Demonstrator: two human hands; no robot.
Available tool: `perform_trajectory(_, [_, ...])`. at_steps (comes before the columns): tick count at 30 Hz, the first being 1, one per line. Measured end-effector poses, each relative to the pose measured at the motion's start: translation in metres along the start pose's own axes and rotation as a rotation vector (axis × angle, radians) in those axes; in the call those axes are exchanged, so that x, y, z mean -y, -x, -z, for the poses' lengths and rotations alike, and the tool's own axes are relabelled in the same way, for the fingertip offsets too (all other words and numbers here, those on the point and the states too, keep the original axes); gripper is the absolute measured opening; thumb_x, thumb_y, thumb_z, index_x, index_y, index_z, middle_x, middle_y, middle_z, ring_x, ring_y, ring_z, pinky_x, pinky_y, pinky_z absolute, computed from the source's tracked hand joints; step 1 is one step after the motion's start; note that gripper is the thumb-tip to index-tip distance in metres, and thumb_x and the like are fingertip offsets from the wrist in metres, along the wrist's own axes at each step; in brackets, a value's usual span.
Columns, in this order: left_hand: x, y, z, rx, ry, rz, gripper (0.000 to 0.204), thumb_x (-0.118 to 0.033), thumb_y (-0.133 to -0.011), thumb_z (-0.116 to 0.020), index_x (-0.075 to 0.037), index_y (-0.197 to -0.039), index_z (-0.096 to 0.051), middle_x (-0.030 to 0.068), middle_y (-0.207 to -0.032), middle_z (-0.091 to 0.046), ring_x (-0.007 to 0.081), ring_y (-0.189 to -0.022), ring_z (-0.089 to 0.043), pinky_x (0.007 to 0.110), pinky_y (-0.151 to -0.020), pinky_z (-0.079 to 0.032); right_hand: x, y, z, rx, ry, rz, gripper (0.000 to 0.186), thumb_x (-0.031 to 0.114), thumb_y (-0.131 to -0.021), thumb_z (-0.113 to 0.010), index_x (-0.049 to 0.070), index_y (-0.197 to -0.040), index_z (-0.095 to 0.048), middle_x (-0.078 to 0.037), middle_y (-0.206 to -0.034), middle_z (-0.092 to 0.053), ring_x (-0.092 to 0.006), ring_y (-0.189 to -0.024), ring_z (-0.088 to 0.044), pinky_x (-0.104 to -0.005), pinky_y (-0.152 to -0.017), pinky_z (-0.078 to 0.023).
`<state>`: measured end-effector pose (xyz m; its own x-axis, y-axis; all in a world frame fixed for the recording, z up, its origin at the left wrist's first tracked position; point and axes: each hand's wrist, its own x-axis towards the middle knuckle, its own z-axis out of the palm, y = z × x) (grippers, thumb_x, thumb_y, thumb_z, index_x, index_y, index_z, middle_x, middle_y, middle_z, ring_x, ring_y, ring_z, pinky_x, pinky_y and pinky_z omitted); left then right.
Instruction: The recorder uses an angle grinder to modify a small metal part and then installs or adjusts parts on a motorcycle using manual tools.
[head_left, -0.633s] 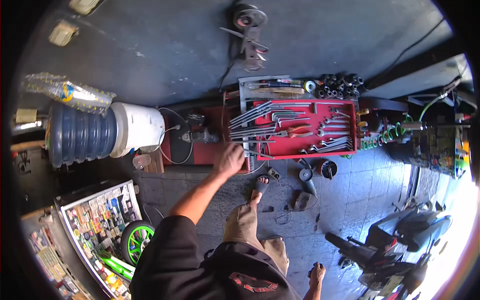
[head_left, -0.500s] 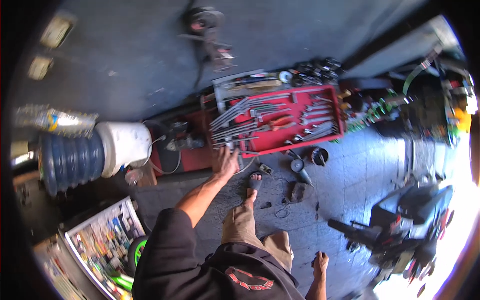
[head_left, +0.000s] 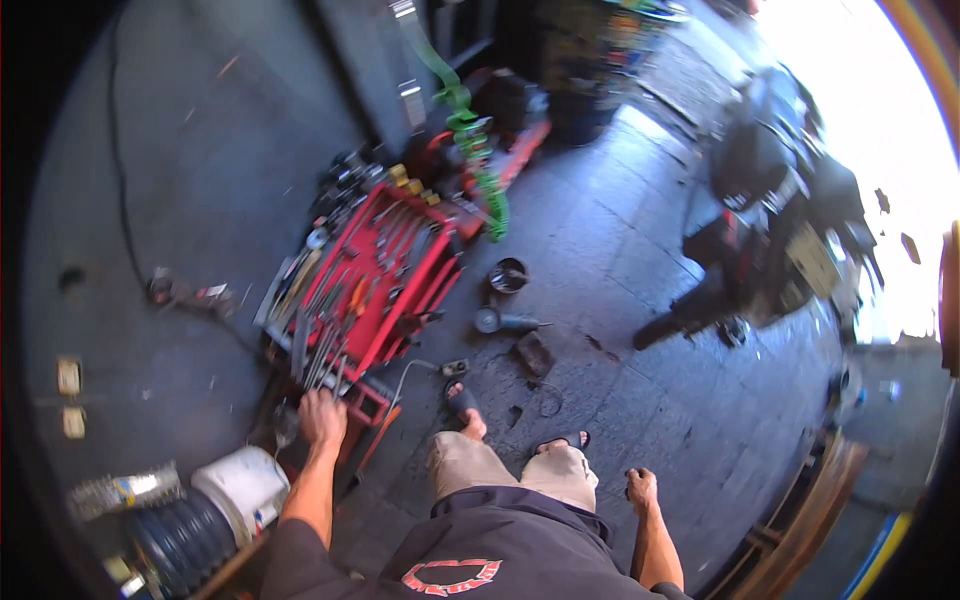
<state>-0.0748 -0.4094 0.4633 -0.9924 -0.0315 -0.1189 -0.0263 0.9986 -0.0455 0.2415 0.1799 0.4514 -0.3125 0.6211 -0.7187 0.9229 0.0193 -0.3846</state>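
Note:
My left hand [head_left: 322, 416] reaches to the near end of a red tool tray [head_left: 398, 325]. Its fingers bend closed over the tool ends there; what they hold, if anything, is hidden and blurred. Long metal wrenches [head_left: 322, 362] lie just beyond the fingertips. Orange-handled pliers [head_left: 359, 296] and more wrenches [head_left: 400, 238] rest farther up the tray. Over the floor at lower right hangs my right hand [head_left: 642, 488], fingers curled in. Something small and dark shows at its fingers, too unclear to name.
A dark motorcycle [head_left: 765, 215] stands at right. On the floor lie an angle grinder [head_left: 505, 320], a round container [head_left: 508, 275] and a dark block [head_left: 534, 354]. A white bucket [head_left: 240, 485] and a blue water jug [head_left: 185, 540] sit lower left; a wooden bench [head_left: 830, 500] is lower right.
My view has swung to the right, so the tray now appears tilted at left and the motorcycle higher. My left hand is still at the tray's near end; my right hand still hangs curled.

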Motion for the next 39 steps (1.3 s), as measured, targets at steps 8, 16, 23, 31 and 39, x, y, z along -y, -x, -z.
perform_trajectory(8, [-0.195,0.057,0.082,-0.151,-0.012,-0.031,0.024,-0.018,-0.075,-0.066,0.002,-0.087,-0.061,0.0214,-0.092,-0.061,0.0405,-0.089,-0.06,0.051,-0.082,-0.048,-0.17,-0.014,0.059,-0.06,-0.284,-0.257,0.03,0.024,-0.093,-0.059,-0.005,-0.095,-0.067,-0.011,-0.069,-0.063,-0.0191,-0.054,-0.06,-0.0369,-0.05,-0.049])
perform_trajectory(16, [-0.52,0.104,0.063,0.288,0.043,-0.245,0.036,-0.027,-0.075,-0.063,0.002,-0.096,-0.072,0.0261,-0.098,-0.07,0.0411,-0.098,-0.067,0.049,-0.088,-0.053,-0.266,-0.046,0.198,-0.386,-0.762,-0.296,0.026,0.023,-0.094,-0.054,-0.001,-0.093,-0.065,-0.006,-0.066,-0.059,-0.0158,-0.05,-0.058,-0.0314,-0.044,-0.046])
perform_trajectory(23, [-0.834,0.169,0.057,0.544,0.312,-0.624,0.044,-0.035,-0.077,-0.061,0.001,-0.1,-0.071,0.0266,-0.094,-0.07,0.0399,-0.096,-0.068,0.045,-0.088,-0.051,-0.334,-0.115,0.263,-0.543,-1.241,-0.468,0.02,0.019,-0.093,-0.046,0.006,-0.082,-0.057,-0.004,-0.06,-0.053,-0.0168,-0.044,-0.053,-0.0315,-0.038,-0.039])
perform_trajectory(31, [-1.171,0.199,0.035,0.538,0.447,-0.947,0.039,-0.035,-0.08,-0.062,0.001,-0.094,-0.069,0.0245,-0.094,-0.068,0.0412,-0.092,-0.066,0.047,-0.082,-0.052,-0.431,-0.188,0.414,-0.489,-1.454,-0.861,0.018,0.02,-0.092,-0.047,0.006,-0.084,-0.056,-0.004,-0.062,-0.051,-0.0191,-0.048,-0.052,-0.0348,-0.041,-0.041])
perform_trajectory(39, [-1.407,0.155,0.077,0.564,0.403,-0.72,0.039,-0.036,-0.078,-0.062,0.0,-0.094,-0.068,0.0251,-0.103,-0.067,0.0403,-0.101,-0.064,0.047,-0.088,-0.05,-0.392,-0.329,0.654,-0.506,-1.293,-0.897,0.023,0.02,-0.089,-0.05,-0.001,-0.091,-0.06,-0.011,-0.078,-0.059,-0.0249,-0.062,-0.057,-0.0408,-0.053,-0.045])
